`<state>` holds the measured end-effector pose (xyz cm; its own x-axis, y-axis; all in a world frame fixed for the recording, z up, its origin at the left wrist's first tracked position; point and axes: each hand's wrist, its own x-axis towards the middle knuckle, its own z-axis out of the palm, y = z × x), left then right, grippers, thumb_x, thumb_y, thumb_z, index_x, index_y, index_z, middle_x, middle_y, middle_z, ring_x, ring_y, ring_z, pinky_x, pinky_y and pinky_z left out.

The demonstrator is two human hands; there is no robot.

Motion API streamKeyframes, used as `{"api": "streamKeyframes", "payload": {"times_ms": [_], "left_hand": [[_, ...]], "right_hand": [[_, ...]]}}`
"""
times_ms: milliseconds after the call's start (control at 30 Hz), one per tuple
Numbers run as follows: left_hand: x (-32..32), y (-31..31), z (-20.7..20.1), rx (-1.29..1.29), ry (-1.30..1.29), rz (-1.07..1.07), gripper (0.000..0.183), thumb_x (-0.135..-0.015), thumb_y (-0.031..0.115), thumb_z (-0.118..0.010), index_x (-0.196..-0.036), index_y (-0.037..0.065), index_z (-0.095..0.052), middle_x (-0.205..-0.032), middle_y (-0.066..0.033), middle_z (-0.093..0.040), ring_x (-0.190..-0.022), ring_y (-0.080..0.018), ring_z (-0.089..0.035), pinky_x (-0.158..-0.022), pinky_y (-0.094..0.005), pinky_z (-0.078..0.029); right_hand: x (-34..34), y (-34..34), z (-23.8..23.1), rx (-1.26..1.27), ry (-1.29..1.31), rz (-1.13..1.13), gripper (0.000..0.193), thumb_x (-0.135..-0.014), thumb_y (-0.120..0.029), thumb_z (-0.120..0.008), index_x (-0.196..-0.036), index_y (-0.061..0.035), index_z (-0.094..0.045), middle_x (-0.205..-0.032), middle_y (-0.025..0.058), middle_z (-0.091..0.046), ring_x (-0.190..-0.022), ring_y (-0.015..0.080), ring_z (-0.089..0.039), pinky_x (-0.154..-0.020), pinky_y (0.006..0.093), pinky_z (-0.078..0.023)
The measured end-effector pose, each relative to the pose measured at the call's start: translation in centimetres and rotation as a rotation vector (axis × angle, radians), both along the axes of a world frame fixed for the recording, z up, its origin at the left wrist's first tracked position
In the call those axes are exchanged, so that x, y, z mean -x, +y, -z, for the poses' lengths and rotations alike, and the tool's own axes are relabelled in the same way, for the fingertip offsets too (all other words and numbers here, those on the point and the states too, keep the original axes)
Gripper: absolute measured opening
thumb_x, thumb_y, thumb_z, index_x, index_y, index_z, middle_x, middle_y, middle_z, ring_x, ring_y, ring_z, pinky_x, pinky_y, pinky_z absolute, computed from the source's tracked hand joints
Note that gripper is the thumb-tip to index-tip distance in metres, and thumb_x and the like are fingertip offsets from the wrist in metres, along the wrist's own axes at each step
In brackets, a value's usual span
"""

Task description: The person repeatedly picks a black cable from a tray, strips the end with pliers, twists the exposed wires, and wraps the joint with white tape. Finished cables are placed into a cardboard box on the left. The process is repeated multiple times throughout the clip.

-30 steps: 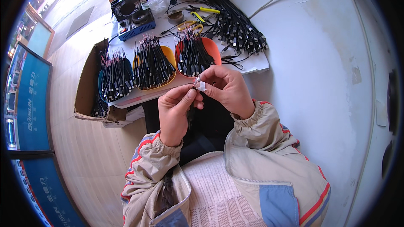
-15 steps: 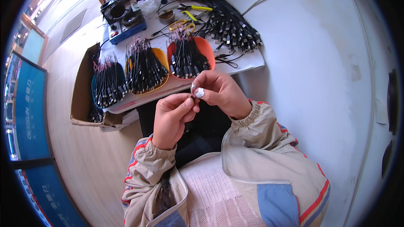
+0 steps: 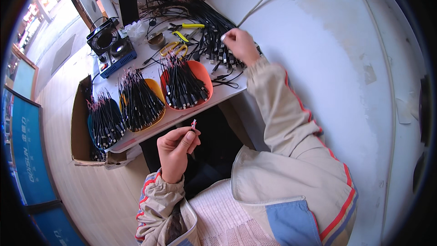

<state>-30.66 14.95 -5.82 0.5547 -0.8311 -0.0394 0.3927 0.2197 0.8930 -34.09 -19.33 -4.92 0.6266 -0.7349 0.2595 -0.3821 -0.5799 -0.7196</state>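
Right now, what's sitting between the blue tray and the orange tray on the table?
In the head view, a yellow tray stands between them, holding a bundle of black cables.

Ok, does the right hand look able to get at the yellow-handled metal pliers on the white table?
Probably yes: the right hand, at the heap of black cables, is just right of the yellow-handled metal pliers, and nothing seems to cover their handles. Whether it already holds something, I can't tell.

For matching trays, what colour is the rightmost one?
The rightmost tray is reddish orange, best in the head view.
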Motion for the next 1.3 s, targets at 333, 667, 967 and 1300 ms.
{"api": "streamKeyframes", "payload": {"times_ms": [333,667,967,1300], "left_hand": [[0.3,0.5,-0.4,0.001,-0.018,-0.005,0.013,-0.092,0.004,-0.061,-0.095,-0.007,-0.067,-0.073,-0.0059,-0.064,-0.057,-0.0059,-0.047,-0.051,-0.0189,-0.035],[0.8,1.1,-0.6,0.025,-0.002,-0.031,0.014,-0.092,0.005,-0.060,-0.094,-0.007,-0.067,-0.073,-0.0054,-0.063,-0.057,-0.0059,-0.047,-0.051,-0.0191,-0.034],[1.0,1.1,-1.0,0.031,0.014,-0.019,0.014,-0.093,0.005,-0.060,-0.095,-0.006,-0.067,-0.073,-0.0054,-0.063,-0.056,-0.0055,-0.045,-0.050,-0.0190,-0.033],[1.0,1.1,-1.4,-0.006,0.025,-0.004,0.015,-0.093,0.006,-0.060,-0.097,-0.005,-0.067,-0.074,-0.0051,-0.063,-0.056,-0.0053,-0.044,-0.049,-0.0187,-0.031]], "right_hand": [[-5.6,-10.0,3.5,0.061,0.323,0.246,0.044,-0.067,-0.033,-0.074,-0.086,0.0059,-0.069,-0.090,0.0266,-0.067,-0.087,0.0371,-0.066,-0.078,0.0410,-0.051],[-5.9,-10.9,3.4,0.060,0.428,0.219,0.048,-0.071,-0.035,-0.076,-0.096,0.0044,-0.068,-0.104,0.0242,-0.066,-0.101,0.0374,-0.063,-0.089,0.0402,-0.051],[-6.4,-10.2,3.0,0.116,0.385,0.227,0.045,-0.070,-0.032,-0.075,-0.095,0.0045,-0.068,-0.103,0.0249,-0.066,-0.100,0.0376,-0.064,-0.088,0.0412,-0.051],[-7.8,-10.4,3.0,0.107,0.393,0.185,0.049,-0.071,-0.034,-0.076,-0.099,0.0049,-0.067,-0.104,0.0251,-0.066,-0.100,0.0379,-0.063,-0.087,0.0415,-0.051]]}}
